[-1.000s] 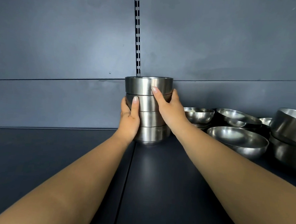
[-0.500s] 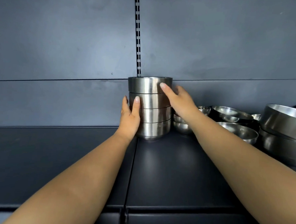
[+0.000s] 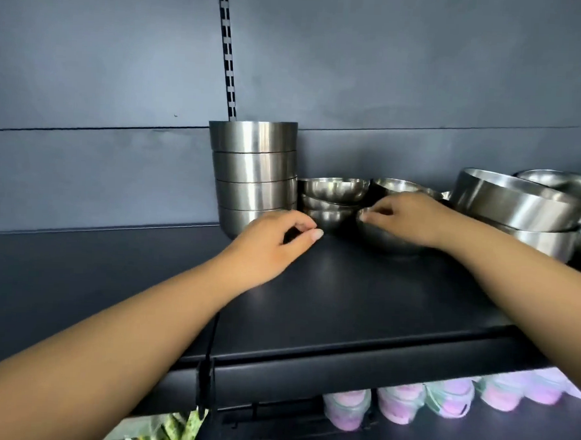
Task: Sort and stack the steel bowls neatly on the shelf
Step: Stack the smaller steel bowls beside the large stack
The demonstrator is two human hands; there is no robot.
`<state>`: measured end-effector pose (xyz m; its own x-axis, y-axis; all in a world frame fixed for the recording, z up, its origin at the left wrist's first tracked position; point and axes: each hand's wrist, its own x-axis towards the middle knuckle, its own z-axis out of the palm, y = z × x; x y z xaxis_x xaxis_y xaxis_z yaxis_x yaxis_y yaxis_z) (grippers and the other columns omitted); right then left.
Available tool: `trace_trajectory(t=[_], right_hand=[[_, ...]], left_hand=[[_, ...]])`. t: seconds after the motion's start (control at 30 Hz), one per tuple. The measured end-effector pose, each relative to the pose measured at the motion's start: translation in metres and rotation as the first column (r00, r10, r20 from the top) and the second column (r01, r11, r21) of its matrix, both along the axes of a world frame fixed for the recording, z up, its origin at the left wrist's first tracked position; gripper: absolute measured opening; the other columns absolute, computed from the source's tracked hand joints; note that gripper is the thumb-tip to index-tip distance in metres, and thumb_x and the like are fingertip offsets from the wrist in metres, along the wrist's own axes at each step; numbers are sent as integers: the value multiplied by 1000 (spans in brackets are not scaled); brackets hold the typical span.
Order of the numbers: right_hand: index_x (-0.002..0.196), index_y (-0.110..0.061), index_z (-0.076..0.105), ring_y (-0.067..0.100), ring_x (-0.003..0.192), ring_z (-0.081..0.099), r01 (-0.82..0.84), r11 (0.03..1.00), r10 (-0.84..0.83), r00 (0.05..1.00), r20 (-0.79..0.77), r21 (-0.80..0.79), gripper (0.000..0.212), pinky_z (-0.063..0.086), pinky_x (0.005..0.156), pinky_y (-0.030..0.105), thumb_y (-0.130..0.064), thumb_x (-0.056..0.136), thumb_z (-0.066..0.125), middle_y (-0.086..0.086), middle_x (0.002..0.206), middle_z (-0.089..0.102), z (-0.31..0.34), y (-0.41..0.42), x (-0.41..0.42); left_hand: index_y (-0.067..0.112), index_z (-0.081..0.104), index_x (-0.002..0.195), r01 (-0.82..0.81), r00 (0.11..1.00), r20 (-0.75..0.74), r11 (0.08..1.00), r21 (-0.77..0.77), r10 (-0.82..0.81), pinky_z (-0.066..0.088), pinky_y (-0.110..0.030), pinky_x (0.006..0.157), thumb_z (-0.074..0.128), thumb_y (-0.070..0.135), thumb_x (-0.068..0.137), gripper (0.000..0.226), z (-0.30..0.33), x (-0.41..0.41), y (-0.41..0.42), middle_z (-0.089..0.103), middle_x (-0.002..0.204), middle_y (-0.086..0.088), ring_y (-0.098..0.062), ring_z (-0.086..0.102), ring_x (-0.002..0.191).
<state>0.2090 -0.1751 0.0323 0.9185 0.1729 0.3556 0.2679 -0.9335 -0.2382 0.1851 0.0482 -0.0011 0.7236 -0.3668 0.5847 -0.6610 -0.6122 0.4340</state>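
A stack of several straight-sided steel bowls (image 3: 253, 170) stands upright against the back panel of the dark shelf (image 3: 346, 290). My left hand (image 3: 274, 244) hovers just in front of the stack's base, with fingers loosely curled and nothing in them. Right of the stack sits a small pile of round steel bowls (image 3: 334, 192). In front of that pile lies a wider round steel bowl (image 3: 387, 240). My right hand (image 3: 405, 215) lies over this bowl's rim, its fingers curled on the edge.
Large straight-sided steel bowls (image 3: 518, 206) are piled at the right, with more bowls behind them. The slotted upright (image 3: 228, 55) runs up the back panel. Pink lidded containers (image 3: 407, 407) fill the lower shelf.
Both hands have let go of the tall stack, which now stands alone at the back. My left hand dropped to its base and my right hand moved right onto the wide round bowl.
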Motion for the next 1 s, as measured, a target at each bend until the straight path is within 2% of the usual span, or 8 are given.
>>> trace_trajectory(t=[0.13,0.27,0.4,0.47,0.6,0.7,0.87,1.0], right_hand=[[85,-18,65,21,87,53,33,999,-33,999,24,-28,31,35,72,27,-43,91,46,2,85,58,-12,-12,-11],[85,-4,71,21,83,59,-51,999,49,996,68,19,31,38,73,28,-31,88,56,11,86,69,-10,-9,-19],[86,-14,74,-1,70,54,-210,964,210,977,16,164,14,36,65,6,-24,82,66,3,93,72,-10,-7,-41],[87,-25,72,-8,80,53,-306,903,307,951,45,301,11,32,74,-4,-21,77,71,-3,102,67,-11,-6,-52],[127,-28,50,-1,123,33,-252,856,251,966,64,452,66,21,95,2,-41,67,72,-8,136,39,-14,-20,-57],[143,-26,27,3,126,31,-106,823,253,948,-194,558,119,24,102,19,-62,38,66,-7,146,33,-25,-30,-56],[145,-29,17,8,129,37,-148,789,291,945,-151,596,135,29,110,28,-56,26,74,-4,146,34,-17,-30,-49],[147,-19,13,16,125,46,-206,558,353,935,-5,804,139,38,105,31,-41,28,81,7,142,42,14,-25,-22]], left_hand=[[22,62,113,-1,993,-119,980,197,25,28,5,69,56,34,90,27,-7,1,-12,51,101,17,3,43,87],[22,58,119,39,970,-241,999,30,-31,29,-7,86,60,31,87,33,-10,0,-11,51,109,18,2,44,106],[23,39,137,75,916,-383,988,-133,-121,33,-17,98,67,27,80,63,-10,3,-12,44,136,1,-4,40,121],[23,31,142,101,884,-439,982,-159,-162,33,-19,100,68,26,76,75,-11,5,-14,39,143,-5,-7,39,127],[34,40,122,175,851,-467,968,-179,-240,35,-16,99,68,31,71,58,-12,4,-18,49,134,-2,-4,44,127],[30,50,90,162,866,-435,961,-224,-247,41,0,76,67,31,73,24,-10,3,-21,59,98,15,20,55,83],[23,52,74,126,928,-317,967,-220,-193,40,-5,73,70,19,77,19,6,4,-25,56,77,11,7,54,73],[26,53,75,96,944,-227,855,-509,-241,46,-26,87,69,24,72,17,41,16,-33,58,80,5,-8,58,80]])
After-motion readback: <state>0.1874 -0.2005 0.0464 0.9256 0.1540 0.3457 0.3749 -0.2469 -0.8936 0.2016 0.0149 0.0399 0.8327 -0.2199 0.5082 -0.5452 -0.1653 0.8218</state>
